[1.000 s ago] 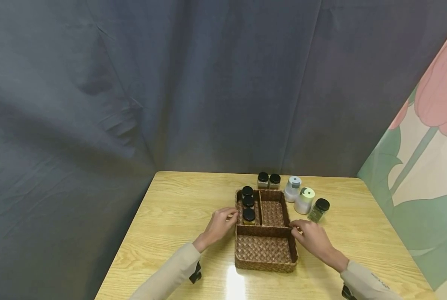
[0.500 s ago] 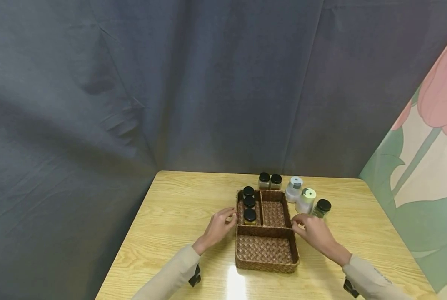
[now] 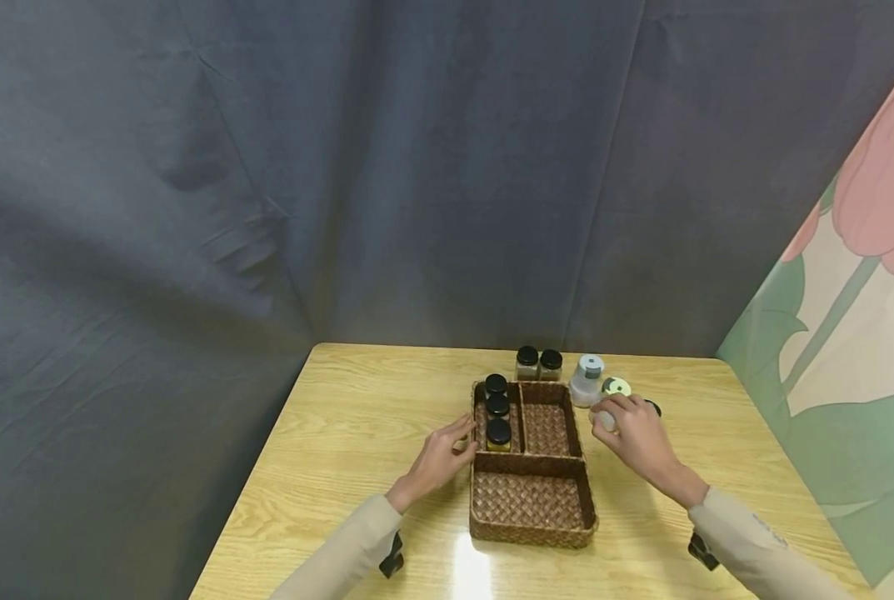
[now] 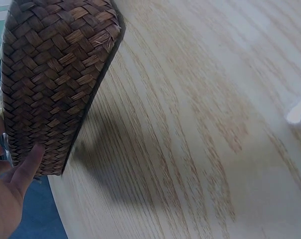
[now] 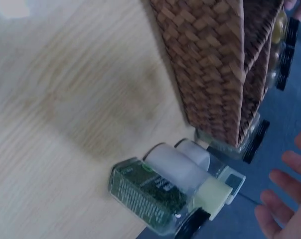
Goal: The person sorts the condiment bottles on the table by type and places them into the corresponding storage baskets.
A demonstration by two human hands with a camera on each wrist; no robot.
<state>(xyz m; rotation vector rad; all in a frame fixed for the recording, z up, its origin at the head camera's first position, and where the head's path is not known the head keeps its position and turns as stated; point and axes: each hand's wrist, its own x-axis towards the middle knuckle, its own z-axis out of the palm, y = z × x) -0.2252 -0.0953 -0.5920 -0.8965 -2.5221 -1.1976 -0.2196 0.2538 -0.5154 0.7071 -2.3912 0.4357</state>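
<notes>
One basket (image 3: 531, 534) midway between tabletop (image 3: 372, 392) side edges, three jars (image 3: 498, 432) inside, two jars (image 3: 526, 358) near far edge, two bottles (image 3: 586, 387), one herb jar (image 5: 148, 191) rightward, left hand (image 3: 437, 458) relaxed against basket, right hand (image 3: 637, 437) spread near bottles.

A pale wood-grain table (image 3: 372, 392) with rounded far corners carries a brown woven basket (image 3: 531, 534), glare (image 3: 471, 573) shining on the wood before it. Two black-lidded jars (image 3: 526, 364) stand side by side just behind; near its far right corner are a pale-blue-capped container (image 3: 586, 382), a yellow-green-capped container (image 3: 616, 387) and a jar of green herbs (image 5: 144, 191).
</notes>
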